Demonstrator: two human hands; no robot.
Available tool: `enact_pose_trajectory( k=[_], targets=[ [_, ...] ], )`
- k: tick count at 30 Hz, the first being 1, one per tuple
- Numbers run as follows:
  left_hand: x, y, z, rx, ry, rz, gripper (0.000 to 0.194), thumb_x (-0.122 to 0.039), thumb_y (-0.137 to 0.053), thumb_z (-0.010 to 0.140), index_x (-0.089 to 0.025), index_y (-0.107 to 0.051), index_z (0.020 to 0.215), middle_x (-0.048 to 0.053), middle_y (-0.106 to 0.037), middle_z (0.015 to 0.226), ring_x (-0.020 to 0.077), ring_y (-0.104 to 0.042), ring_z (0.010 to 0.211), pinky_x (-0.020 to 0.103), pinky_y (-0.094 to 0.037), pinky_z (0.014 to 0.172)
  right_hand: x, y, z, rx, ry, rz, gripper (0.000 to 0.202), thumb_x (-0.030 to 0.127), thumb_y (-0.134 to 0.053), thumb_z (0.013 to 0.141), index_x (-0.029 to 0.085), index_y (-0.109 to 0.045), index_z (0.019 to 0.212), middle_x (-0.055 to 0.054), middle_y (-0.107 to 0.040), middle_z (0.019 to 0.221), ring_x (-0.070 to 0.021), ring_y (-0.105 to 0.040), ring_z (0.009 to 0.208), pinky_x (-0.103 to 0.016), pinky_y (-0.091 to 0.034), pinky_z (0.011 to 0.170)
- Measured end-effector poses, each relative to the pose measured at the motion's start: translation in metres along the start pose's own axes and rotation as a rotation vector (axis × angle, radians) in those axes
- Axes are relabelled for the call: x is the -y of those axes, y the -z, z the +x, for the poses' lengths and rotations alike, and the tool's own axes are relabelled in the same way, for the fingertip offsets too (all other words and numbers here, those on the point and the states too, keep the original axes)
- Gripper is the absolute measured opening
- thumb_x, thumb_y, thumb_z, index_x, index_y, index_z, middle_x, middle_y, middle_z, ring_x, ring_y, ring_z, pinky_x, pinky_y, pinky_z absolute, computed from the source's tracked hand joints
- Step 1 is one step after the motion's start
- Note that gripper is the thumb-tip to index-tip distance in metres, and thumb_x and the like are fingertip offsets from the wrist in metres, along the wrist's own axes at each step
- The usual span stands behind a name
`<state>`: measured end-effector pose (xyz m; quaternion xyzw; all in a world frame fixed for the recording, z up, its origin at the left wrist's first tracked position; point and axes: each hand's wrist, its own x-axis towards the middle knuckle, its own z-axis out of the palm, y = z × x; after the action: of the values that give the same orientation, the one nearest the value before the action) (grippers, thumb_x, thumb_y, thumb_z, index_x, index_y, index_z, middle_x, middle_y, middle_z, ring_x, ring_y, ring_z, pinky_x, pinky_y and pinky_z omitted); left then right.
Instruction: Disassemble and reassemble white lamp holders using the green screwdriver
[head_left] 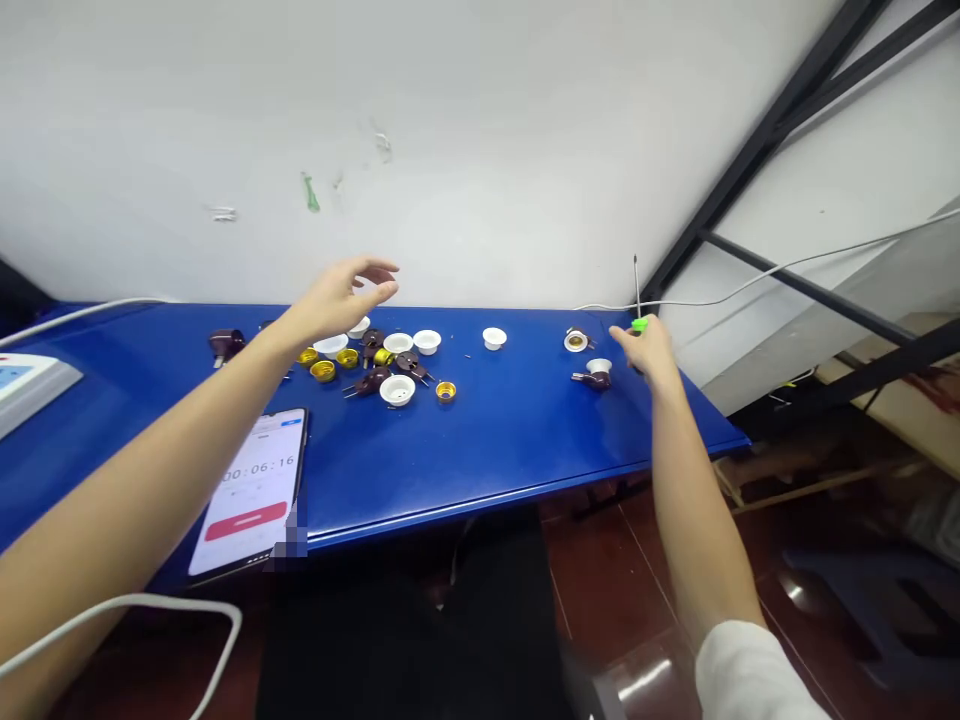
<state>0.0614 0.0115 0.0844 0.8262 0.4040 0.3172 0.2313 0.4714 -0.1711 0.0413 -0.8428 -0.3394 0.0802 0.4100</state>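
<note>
My left hand (341,295) hovers over a loose cluster of parts, its fingers apart and nothing in them. Under and beside it lie white cup-shaped rings (397,391), gold metal cups (322,372) and dark brown two-pin plugs (369,382). At the right, my right hand (646,348) grips a screwdriver (639,322) with a bright green handle, its shaft pointing up. Just left of that hand are a brown plug with a white ring on it (598,374) and another white-ringed piece with a gold centre (576,341).
The blue table (450,450) meets a white wall behind. A phone (255,490) running a timer lies at the front left, partly behind my left forearm. A white device (34,390) stands at far left. Black metal bars (750,160) rise at right, with a cable across them.
</note>
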Motion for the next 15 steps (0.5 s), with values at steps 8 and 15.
enact_pose_trajectory(
  k=[8, 15],
  targets=[
    [0.003, 0.001, -0.018, -0.04, 0.024, -0.073, 0.034, -0.039, -0.063, 0.1, -0.023, -0.07, 0.13, 0.006, -0.074, 0.126, 0.0226, -0.065, 0.112, 0.038, -0.051, 0.108, -0.033, -0.007, -0.033, 0.19, -0.121, -0.123, 0.042, 0.043, -0.091, 0.078, 0.021, -0.056, 0.083, 0.004, -0.055, 0.05, -0.0133, -0.048, 0.041, -0.025, -0.032, 0.041],
    [0.023, 0.015, -0.038, -0.108, 0.096, -0.072, 0.041, -0.043, -0.064, 0.096, -0.022, -0.071, 0.131, 0.009, -0.075, 0.131, 0.0266, -0.069, 0.112, 0.042, -0.055, 0.103, -0.03, -0.017, -0.027, 0.338, -0.178, 0.086, 0.032, 0.033, -0.085, 0.084, 0.019, -0.057, 0.079, 0.001, -0.06, 0.05, -0.0082, -0.043, 0.036, -0.02, -0.028, 0.035]
  ],
)
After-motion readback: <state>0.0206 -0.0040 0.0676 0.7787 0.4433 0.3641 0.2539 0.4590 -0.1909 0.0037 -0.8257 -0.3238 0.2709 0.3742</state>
